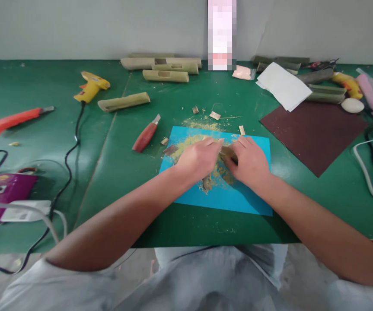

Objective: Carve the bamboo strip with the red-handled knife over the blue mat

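Both hands work close together over a blue sheet (189, 196) strewn with yellowish dust. My left hand (201, 159) is closed, and what its fingers pinch is mostly hidden. My right hand (251, 160) is closed around a small brown piece (227, 152), perhaps bamboo or folded sandpaper; I cannot tell which. That piece lies between the two hands, near the left fingertips. Below the left hand, a rough brown scrap (207, 183) rests on the sheet. Another brown scrap (170, 150) sits at the sheet's left edge.
A red-handled knife (145, 137) lies left of the sheet, with a yellow glue gun (91, 87) and an orange-handled tool (17, 120) farther left. Several bamboo pieces (166, 76) lie behind. Dark brown sheet (316, 140) and white paper (282, 86) are right. Power strip (9, 194) and cables lie left.
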Motion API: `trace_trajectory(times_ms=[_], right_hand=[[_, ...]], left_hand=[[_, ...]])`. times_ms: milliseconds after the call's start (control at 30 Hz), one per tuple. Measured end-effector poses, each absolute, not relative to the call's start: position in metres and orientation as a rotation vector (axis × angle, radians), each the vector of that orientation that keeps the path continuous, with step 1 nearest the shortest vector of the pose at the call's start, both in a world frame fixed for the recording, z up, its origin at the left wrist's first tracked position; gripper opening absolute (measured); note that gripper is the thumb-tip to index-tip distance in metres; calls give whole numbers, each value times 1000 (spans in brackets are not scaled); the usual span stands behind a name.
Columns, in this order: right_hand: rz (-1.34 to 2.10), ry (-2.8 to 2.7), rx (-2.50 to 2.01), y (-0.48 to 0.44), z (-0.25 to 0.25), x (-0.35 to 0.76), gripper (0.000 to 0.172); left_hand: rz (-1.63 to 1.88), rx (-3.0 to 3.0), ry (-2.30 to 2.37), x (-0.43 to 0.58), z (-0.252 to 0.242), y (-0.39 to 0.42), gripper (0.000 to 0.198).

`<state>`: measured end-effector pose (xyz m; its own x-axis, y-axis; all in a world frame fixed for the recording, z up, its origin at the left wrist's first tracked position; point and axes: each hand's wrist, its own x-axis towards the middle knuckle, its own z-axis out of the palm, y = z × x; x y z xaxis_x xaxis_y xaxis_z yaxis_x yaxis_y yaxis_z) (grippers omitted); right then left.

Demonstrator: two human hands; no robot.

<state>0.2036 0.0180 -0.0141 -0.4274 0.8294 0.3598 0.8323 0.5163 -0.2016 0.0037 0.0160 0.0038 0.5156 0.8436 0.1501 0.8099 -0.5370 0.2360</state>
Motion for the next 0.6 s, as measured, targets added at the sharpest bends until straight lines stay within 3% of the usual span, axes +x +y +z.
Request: trace_trajectory(times_ms=[233,600], right_hand=[[-2,-2337,-1358,18,-16,203,16],[-41,-2329,-1351,18,-17,203,15]], left_hand=[[479,2624,1397,-1,-1,16,43],[257,2795,1377,-4,-5,12,48]])
